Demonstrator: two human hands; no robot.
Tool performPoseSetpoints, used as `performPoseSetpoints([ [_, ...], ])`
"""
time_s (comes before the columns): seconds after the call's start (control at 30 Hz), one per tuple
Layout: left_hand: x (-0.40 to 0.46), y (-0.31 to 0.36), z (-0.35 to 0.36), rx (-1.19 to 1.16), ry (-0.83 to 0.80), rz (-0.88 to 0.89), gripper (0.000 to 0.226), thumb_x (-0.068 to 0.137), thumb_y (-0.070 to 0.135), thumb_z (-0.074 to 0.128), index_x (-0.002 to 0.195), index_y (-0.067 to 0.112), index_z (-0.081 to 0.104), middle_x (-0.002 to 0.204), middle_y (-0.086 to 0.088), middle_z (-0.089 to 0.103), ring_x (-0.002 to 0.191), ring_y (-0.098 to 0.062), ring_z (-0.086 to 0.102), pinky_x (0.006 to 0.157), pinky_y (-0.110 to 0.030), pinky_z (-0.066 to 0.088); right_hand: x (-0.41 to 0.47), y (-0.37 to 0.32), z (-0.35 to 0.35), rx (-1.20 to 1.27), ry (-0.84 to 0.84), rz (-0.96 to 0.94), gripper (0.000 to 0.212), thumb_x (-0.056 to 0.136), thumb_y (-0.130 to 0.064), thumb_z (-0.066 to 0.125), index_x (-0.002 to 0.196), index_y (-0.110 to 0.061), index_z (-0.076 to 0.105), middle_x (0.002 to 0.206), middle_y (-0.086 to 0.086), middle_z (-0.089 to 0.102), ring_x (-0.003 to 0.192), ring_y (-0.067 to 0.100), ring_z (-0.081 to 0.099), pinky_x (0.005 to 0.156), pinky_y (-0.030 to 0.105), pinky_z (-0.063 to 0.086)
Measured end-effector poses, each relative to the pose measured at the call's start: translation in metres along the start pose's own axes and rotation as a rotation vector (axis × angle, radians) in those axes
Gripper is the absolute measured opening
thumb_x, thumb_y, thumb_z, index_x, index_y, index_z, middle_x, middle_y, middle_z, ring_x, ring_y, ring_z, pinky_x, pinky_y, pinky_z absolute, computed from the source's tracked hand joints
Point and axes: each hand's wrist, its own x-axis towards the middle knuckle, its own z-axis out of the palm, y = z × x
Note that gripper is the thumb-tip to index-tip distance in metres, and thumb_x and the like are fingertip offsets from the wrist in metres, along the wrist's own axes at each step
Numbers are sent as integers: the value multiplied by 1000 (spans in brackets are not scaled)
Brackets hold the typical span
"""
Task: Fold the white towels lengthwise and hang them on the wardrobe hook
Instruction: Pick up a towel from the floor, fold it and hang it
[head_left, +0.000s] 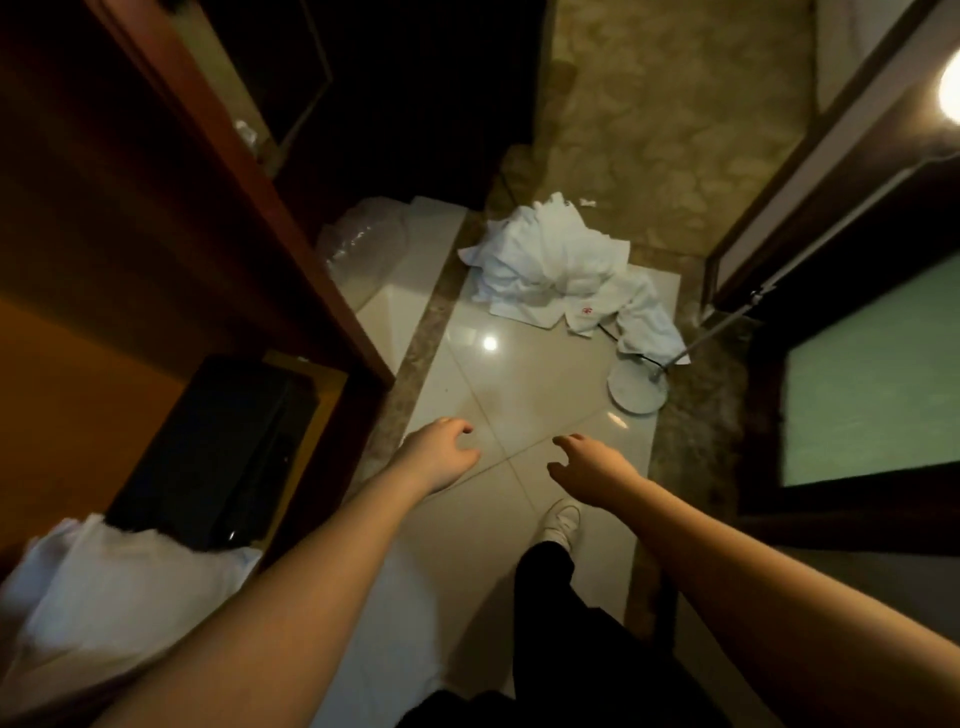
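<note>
1. Both hands are out in front and empty: the left hand (441, 457) has its fingers loosely curled around nothing, and the right hand (589, 467) is spread slack, thumb apart from the fingers. Neither touches any cloth.
2. The white towels (561, 270) lie in a crumpled heap on the tiled floor (498, 384) ahead, well apart from the hands, with one end trailing towards a round white lamp base (638, 388) and its dark cord.
3. The step in hand looks like the reach for a towel. It is best to take one only — find a corner or a hem at the top of the heap rather than grabbing into the middle.
4. Lifting it clear of the cord first should keep the lamp from being tugged.
5. The wardrobe (171, 218) stands open on the left; I cannot see the hook — some white cloth (119, 587) shows at its lower edge.
</note>
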Motion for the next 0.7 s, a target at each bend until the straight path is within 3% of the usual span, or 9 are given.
performPoseSetpoints([
  [0.33,192,94,-20,26,-94,-61,50,97,37,55,143,20,50,149,-2,47,130,-26,51,105,-39,45,145,112,-110,38,-78,104,55,99,-42,46,150,-20,43,151,6,47,132,29,50,105,41,40],
  [0.7,386,167,-78,84,-161,-35,44,96,37,57,137,20,56,143,-6,50,124,-31,53,102,-41,46,281,175,-206,102,-111,251,54,96,-38,46,147,-20,45,146,8,49,129,33,51,101,40,41],
])
